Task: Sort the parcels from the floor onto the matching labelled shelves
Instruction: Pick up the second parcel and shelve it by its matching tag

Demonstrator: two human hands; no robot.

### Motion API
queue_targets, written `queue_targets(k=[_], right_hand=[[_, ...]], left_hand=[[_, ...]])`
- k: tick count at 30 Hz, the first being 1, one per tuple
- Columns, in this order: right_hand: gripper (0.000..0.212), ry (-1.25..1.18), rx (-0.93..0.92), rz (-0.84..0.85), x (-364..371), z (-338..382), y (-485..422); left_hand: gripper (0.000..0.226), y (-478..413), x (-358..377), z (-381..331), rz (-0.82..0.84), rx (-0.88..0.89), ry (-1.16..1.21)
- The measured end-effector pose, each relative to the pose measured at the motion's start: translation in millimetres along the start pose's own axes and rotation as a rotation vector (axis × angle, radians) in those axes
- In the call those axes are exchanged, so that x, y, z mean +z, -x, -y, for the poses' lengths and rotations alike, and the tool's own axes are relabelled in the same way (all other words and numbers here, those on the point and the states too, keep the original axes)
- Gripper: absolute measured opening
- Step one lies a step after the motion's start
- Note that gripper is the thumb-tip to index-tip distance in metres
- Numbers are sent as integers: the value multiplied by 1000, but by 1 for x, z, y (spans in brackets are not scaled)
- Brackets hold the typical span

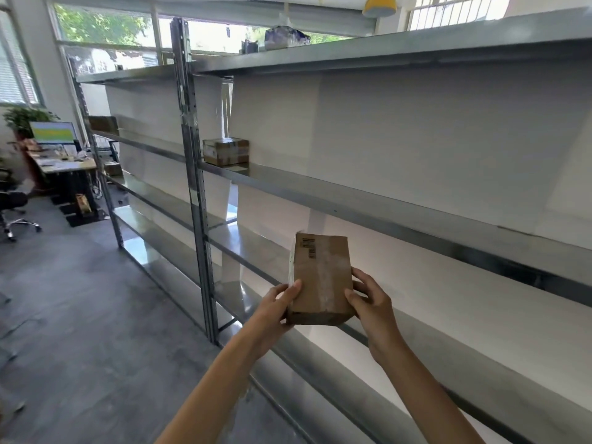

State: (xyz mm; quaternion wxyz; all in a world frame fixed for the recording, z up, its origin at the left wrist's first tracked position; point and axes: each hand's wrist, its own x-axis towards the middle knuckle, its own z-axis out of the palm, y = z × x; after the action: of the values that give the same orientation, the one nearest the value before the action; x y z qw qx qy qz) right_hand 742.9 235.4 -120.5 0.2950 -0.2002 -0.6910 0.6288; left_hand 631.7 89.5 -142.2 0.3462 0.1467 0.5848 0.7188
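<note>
A small brown cardboard parcel (322,277), taped and with a barcode label near its top, is held up in front of the metal shelving (384,216). My left hand (275,304) grips its lower left edge, thumb on the front face. My right hand (371,302) grips its lower right edge. The parcel hangs in the air at the level of a lower shelf, touching no shelf. Another taped brown box (226,151) sits on the middle shelf, just right of the upright post (195,174). No shelf labels are readable.
More boxes sit on the far left shelves (103,124). A wrapped package (286,36) lies on the top shelf. A desk with a monitor (53,132) and an office chair (12,206) stand at the far left. Grey floor (80,315) stretches left of the shelving.
</note>
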Motion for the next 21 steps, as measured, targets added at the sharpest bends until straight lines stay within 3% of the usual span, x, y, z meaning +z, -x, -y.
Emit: queue_targets(k=[7,21], right_hand=[[36,-1,-32,-26,75,-2,-32],[34,-66,-37,-9,215,-10,-80]], left_hand=[[63,-30,-67,-30,21,-5,-22],[69,-65,-195,-79,0,8,-13]])
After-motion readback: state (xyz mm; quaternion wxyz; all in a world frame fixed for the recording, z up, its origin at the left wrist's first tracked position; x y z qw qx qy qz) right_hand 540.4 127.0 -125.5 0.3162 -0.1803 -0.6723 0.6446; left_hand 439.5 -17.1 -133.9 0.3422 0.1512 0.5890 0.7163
